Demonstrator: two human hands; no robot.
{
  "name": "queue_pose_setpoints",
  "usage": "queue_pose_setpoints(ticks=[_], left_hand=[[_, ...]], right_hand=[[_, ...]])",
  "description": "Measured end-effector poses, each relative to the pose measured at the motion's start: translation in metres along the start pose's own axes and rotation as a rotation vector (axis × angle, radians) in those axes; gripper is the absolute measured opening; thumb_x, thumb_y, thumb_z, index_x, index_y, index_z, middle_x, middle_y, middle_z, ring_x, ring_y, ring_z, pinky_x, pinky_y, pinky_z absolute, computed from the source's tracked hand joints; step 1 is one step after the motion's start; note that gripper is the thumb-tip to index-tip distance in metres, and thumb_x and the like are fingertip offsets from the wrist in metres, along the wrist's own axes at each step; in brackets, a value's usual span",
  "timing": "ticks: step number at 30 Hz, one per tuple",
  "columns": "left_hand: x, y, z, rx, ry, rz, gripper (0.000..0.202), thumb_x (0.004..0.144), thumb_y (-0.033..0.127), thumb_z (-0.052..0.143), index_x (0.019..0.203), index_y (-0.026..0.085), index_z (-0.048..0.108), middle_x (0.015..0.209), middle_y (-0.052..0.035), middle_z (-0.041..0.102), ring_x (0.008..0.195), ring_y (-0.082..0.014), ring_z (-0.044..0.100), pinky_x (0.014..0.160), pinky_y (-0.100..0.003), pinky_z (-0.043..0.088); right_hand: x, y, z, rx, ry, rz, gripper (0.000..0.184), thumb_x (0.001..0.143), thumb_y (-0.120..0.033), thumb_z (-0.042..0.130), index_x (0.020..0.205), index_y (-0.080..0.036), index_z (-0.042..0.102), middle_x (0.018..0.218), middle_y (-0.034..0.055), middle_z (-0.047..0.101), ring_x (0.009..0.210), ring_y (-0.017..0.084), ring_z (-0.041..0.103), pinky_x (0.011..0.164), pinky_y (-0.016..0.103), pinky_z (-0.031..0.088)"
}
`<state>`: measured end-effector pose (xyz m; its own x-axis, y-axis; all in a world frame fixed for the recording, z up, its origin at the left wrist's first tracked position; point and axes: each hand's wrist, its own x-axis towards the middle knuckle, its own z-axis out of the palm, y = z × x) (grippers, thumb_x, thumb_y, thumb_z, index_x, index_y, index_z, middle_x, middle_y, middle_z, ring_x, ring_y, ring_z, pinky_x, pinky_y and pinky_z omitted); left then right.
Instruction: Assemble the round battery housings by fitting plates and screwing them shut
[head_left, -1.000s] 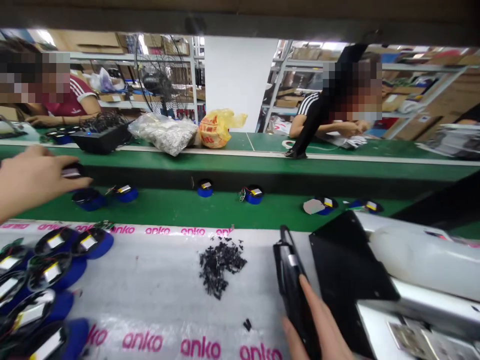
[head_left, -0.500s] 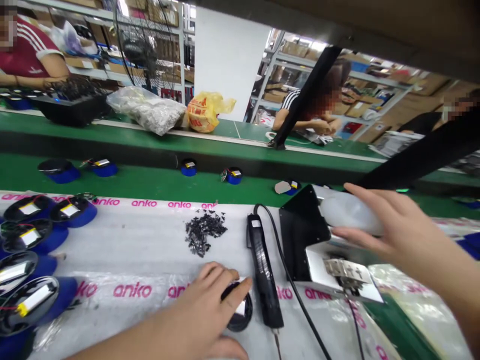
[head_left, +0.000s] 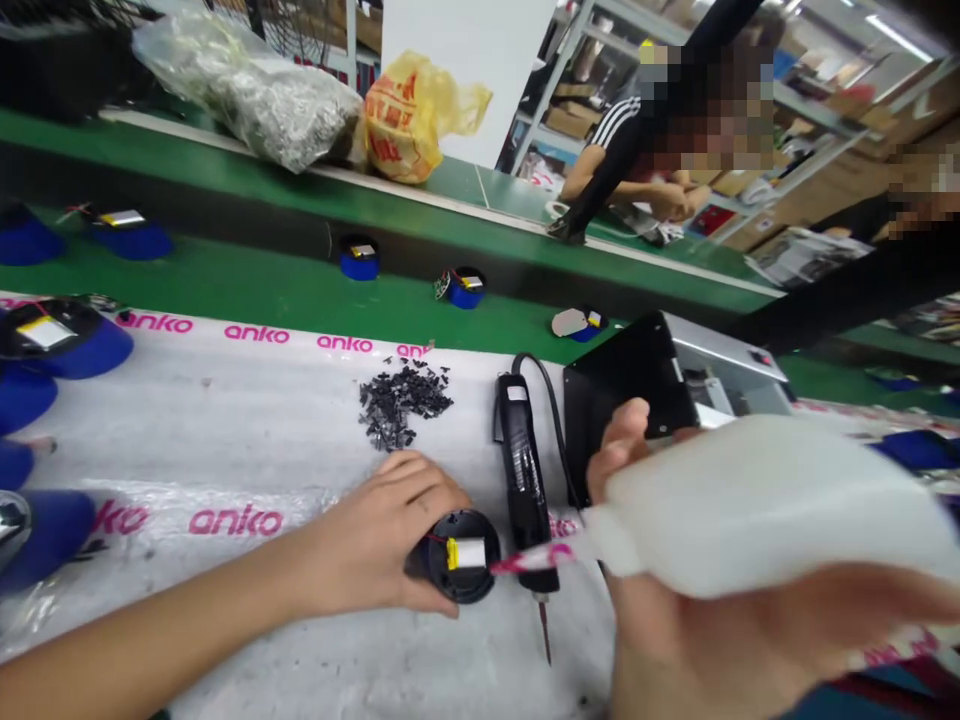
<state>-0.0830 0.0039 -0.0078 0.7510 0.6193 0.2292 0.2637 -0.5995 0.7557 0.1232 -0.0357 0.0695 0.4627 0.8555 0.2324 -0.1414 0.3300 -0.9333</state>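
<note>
My left hand is wrapped round a round black housing, which has a small battery with yellow tape inside and its open face toward me. In my right hand is a white squeeze bottle, tipped on its side. The bottle's thin nozzle points left, its tip by the right rim of the housing; whether they touch I cannot tell. Just right of the housing lies a black electric screwdriver, its bit toward me. Farther back is a pile of small black parts.
Blue round housings with batteries line the left side. More housings sit on the green belt behind. A metal box-like device stands at right behind the bottle. Yellow and clear bags rest on the ledge, and a person sits beyond.
My right hand has lifted the bottle from by the metal device and brought it left, tilted, to the housing. My left hand now grips the housing's side, and the view has shifted.
</note>
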Motion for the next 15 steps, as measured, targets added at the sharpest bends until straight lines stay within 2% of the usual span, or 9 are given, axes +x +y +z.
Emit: queue_pose_setpoints(ticks=[2,4,6,11,15], left_hand=[[0.001,-0.001,-0.001,-0.021,-0.013,-0.011,0.052,0.076,0.050,0.080,0.111,0.020,0.055,0.103,-0.0055,0.066,0.101,-0.0267,0.059,0.095,-0.043,0.042],[0.002,-0.002,-0.001,-0.032,-0.022,-0.013,0.053,0.076,0.049,0.080,0.112,0.019,0.054,0.105,-0.0062,0.065,0.102,-0.0268,0.059,0.094,-0.043,0.042],[0.002,-0.003,-0.001,-0.029,-0.027,-0.011,0.054,0.076,0.049,0.080,0.113,0.019,0.054,0.106,-0.0071,0.065,0.103,-0.0274,0.058,0.095,-0.044,0.041],[0.001,-0.001,-0.001,-0.006,-0.038,-0.022,0.059,0.074,0.051,0.082,0.114,0.018,0.054,0.108,-0.0073,0.065,0.104,-0.0277,0.058,0.096,-0.043,0.041],[0.001,0.000,-0.001,-0.018,-0.034,-0.022,0.060,0.073,0.052,0.083,0.114,0.018,0.055,0.107,-0.0064,0.065,0.103,-0.0273,0.060,0.095,-0.042,0.042]], right_hand=[[-0.007,0.016,0.008,0.119,0.022,0.032,0.055,0.072,-0.064,0.077,0.113,-0.029,0.065,0.110,0.0015,0.063,0.095,0.018,0.062,0.084,0.034,0.058],[-0.008,0.025,0.010,0.183,0.017,0.042,0.058,0.069,-0.054,0.083,0.116,-0.024,0.064,0.104,0.0016,0.061,0.089,0.016,0.062,0.081,0.032,0.059],[-0.007,0.027,0.008,0.174,-0.011,0.050,0.063,0.068,-0.051,0.085,0.119,-0.024,0.061,0.101,0.0010,0.060,0.087,0.016,0.063,0.081,0.032,0.060],[-0.006,0.027,0.003,0.173,-0.013,0.096,0.058,0.070,-0.048,0.085,0.118,-0.025,0.060,0.097,0.0020,0.061,0.085,0.017,0.066,0.079,0.033,0.061],[-0.011,0.032,0.004,0.102,0.004,0.079,0.064,0.068,-0.052,0.087,0.119,-0.026,0.058,0.095,0.0046,0.064,0.084,0.022,0.069,0.075,0.038,0.062]])
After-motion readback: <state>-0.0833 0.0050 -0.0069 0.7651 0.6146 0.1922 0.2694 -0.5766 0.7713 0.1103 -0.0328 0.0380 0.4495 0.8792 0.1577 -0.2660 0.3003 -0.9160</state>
